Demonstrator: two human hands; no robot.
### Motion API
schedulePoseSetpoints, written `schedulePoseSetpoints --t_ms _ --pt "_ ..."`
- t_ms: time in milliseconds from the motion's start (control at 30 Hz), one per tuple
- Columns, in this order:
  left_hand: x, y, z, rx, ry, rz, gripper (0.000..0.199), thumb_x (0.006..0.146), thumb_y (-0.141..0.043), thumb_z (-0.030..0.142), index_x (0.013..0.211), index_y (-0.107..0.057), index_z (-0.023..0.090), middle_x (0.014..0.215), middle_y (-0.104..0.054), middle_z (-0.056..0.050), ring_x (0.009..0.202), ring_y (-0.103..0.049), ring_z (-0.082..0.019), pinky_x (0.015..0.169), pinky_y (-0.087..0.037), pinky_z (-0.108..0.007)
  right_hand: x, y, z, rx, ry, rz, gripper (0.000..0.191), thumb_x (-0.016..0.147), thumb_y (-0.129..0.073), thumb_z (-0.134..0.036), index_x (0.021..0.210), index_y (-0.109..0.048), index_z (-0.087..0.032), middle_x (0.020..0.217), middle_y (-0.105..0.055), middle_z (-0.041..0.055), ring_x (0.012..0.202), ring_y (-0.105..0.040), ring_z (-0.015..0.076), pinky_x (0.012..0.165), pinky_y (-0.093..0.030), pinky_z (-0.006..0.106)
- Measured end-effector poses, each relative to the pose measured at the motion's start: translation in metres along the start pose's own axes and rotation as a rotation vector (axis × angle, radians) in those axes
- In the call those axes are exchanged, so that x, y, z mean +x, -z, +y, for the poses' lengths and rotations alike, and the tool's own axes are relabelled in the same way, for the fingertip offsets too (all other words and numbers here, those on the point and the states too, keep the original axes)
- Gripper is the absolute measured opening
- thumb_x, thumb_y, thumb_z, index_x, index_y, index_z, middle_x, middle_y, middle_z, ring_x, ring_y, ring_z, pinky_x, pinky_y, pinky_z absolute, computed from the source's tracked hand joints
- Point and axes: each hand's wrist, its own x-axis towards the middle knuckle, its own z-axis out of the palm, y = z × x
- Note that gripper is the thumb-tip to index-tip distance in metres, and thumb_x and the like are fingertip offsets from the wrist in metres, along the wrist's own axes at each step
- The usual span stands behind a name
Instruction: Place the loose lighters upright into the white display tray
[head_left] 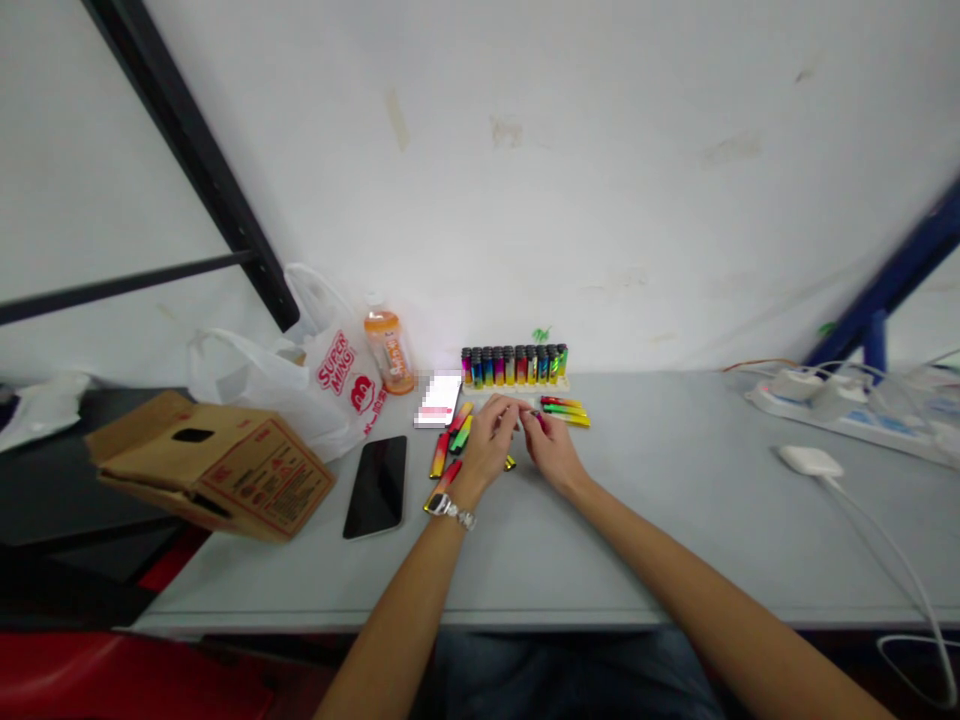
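Head view: a lighter row point(514, 366) stands upright in a pale tray point(564, 386) on the grey bench point(630, 560), close to the wall. Just in front of the row, the left hand point(491, 436) and right hand point(555, 452) meet, fingertips drawn narrow around something small and dark, too hidden to name; whether each hand grips it I cannot tell. Three loose lighters point(567, 411) lie in front of the row's right end, beside the right hand. More colourful lighters point(439, 456) lie in front of its left end, and one yellow end shows between the hands. Left of the row are a lit screen point(438, 400), partly pixelated, and an orange bottle point(389, 352); farther left, a black phone point(376, 487), a white bag point(319, 385) and a cardboard box point(217, 465). Well to its right lie a power strip point(862, 425) and a white adapter point(811, 461).
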Motion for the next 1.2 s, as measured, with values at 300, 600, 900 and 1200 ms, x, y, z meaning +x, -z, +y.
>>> schedulePoseSetpoints --t_ms 300,600,900,1200 --pt "0.0 0.027 0.004 -0.17 0.127 -0.252 0.02 0.083 -0.07 0.035 0.095 -0.073 0.019 0.095 -0.075 -0.007 0.087 -0.071 -0.019 0.078 -0.057 -0.031 -0.006 0.005 -0.007 0.062 0.131 -0.158 0.032 0.084 -0.063 -0.049 0.09 -0.051 -0.021 0.066 -0.051 -0.0049 0.057 -0.043 0.0114 0.054 -0.034 0.023" --pt "0.054 0.097 0.006 0.254 -0.009 -0.202 0.02 0.084 -0.067 0.03 0.099 -0.076 0.018 0.099 -0.076 -0.008 0.086 -0.071 -0.019 0.077 -0.057 -0.031 -0.004 0.002 -0.007 0.013 0.084 -0.095 0.045 0.077 -0.065 -0.036 0.117 -0.051 -0.021 0.104 -0.059 0.0049 0.082 -0.06 0.0185 0.068 -0.045 0.03" --pt "0.115 0.106 -0.049 0.662 -0.022 -0.2 0.02 0.083 -0.065 0.017 0.097 -0.079 0.018 0.093 -0.078 -0.009 0.082 -0.071 -0.021 0.083 -0.056 -0.033 -0.006 0.001 -0.003 -0.081 0.114 -0.189 0.024 0.08 -0.061 -0.03 0.101 -0.058 -0.019 0.087 -0.059 0.0011 0.072 -0.055 0.0154 0.066 -0.042 0.028" --pt "0.123 0.1 -0.056 0.769 0.004 -0.259 0.024 0.086 -0.063 0.019 0.105 -0.078 0.015 0.102 -0.078 -0.01 0.091 -0.071 -0.02 0.089 -0.053 -0.029 -0.006 -0.001 0.0 -0.143 0.079 -0.21 0.018 0.082 -0.061 -0.031 0.095 -0.062 -0.019 0.078 -0.061 0.0004 0.068 -0.053 0.0152 0.065 -0.04 0.028"
